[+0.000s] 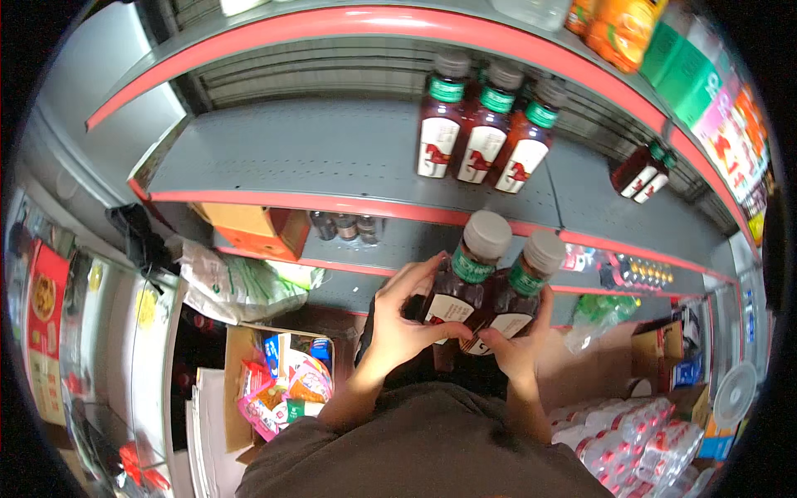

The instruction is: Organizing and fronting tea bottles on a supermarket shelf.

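Two dark drink bottles with grey caps and green neck bands are held upright side by side in front of my body. My left hand [405, 317] is wrapped around the left bottle [457, 295], its thumb across the front. Around the right bottle [523, 299] my right hand [523, 348] is closed, thumb also in front. White labels on both are partly covered by my thumbs. Beyond them, on the grey metal shelf [299, 146], stands a group of matching bottles [479, 137] with a red horse on each label. Farther right sit two more such bottles [644, 171].
An upper shelf with a red edge strip [373, 20] overhangs this one. Below are an orange carton [249, 227] and small dark bottles [345, 227]. At lower left stands a cardboard box [240, 386] of snack packets; shrink-wrapped water bottles [635, 442] lie at lower right.
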Demonstrator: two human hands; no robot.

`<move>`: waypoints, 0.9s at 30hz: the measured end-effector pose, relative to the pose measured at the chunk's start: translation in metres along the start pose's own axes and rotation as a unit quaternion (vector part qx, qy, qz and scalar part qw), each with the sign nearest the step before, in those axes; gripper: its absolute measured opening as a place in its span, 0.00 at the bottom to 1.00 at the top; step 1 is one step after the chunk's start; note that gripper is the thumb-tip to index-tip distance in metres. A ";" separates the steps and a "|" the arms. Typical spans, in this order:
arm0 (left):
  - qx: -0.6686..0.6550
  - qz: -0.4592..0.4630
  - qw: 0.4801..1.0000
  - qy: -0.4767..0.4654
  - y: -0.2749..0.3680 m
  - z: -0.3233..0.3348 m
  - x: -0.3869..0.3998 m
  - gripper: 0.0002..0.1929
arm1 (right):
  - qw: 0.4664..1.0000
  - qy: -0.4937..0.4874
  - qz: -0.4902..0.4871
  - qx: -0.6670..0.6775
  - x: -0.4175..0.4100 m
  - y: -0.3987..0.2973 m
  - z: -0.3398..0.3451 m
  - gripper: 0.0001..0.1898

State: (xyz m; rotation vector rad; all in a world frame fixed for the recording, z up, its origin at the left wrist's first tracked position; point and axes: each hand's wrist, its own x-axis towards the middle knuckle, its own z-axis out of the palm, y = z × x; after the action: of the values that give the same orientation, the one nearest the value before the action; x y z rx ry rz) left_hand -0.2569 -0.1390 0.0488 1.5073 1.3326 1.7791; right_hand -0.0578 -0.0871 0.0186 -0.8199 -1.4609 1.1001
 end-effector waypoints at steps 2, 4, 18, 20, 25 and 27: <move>-0.011 0.021 1.000 0.014 -0.010 -0.011 0.002 0.46 | 1.000 0.002 0.017 0.010 0.000 0.000 0.008 0.65; 0.004 0.071 0.997 0.029 -0.002 -0.021 0.014 0.44 | 0.999 -0.017 -0.015 -0.030 0.000 0.005 0.013 0.66; 0.037 0.143 0.966 0.211 -0.038 -0.058 0.137 0.43 | 0.996 -0.080 -0.016 -0.039 0.000 0.015 0.039 0.64; 0.043 0.145 0.967 0.204 -0.051 -0.055 0.149 0.43 | 0.996 -0.054 0.052 0.043 0.001 0.010 0.042 0.61; 0.127 0.179 0.953 0.210 -0.070 -0.051 0.166 0.43 | 0.995 -0.101 0.003 0.020 0.006 0.024 0.039 0.57; 0.120 0.161 0.956 0.214 -0.072 -0.049 0.168 0.44 | 0.993 -0.113 0.009 0.016 0.004 0.023 0.043 0.55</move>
State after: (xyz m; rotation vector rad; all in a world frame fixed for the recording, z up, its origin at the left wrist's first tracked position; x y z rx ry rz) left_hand -0.3695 0.0112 0.0706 1.5969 1.6300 2.3226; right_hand -0.1021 -0.0840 -0.0013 -0.7057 -1.6206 1.2587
